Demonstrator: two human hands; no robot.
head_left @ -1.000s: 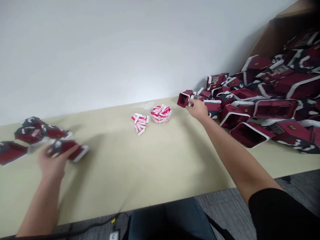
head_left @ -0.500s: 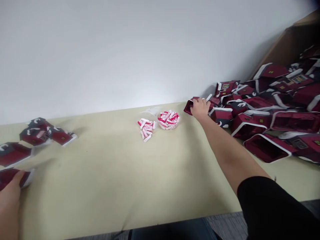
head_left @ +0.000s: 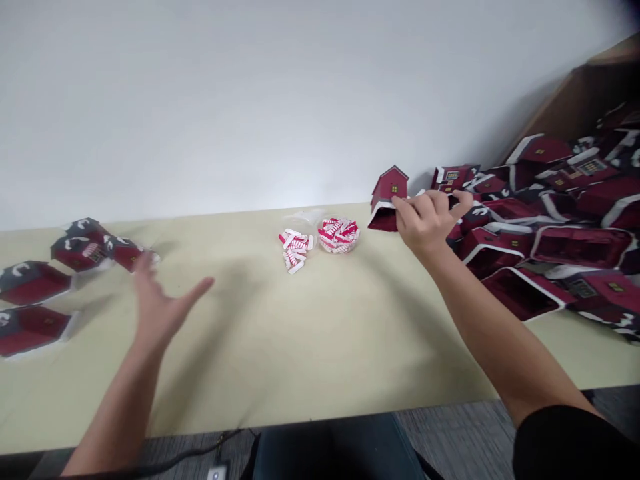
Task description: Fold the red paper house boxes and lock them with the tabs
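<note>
Standing open and empty, the left hand (head_left: 159, 313) hangs above the bench (head_left: 320, 347), slightly blurred, thumb spread wide from the fingers. Farther off, the right hand (head_left: 425, 223) is closed on the right side of one house (head_left: 391, 187), its outer finger sticking out. That house has deep red walls, a pointed gable edged in dark grey, a small yellow window and a white rim around a hollow base facing the near side.

To the left of the left hand are five houses (head_left: 40, 325): two beside it, three clustered farther on, one partly covered by its fingers. Right of the right hand spreads one heap (head_left: 547, 252) of houses, at least ten, overlapping too much for an exact count; several show open, hollow bases. Between the hands lie two bunches of red-and-white striped sticks, one loose (head_left: 296, 250), the other in a round clear bowl (head_left: 339, 248). Farthest, beyond the right hand, is one brown box (head_left: 575, 100).
</note>
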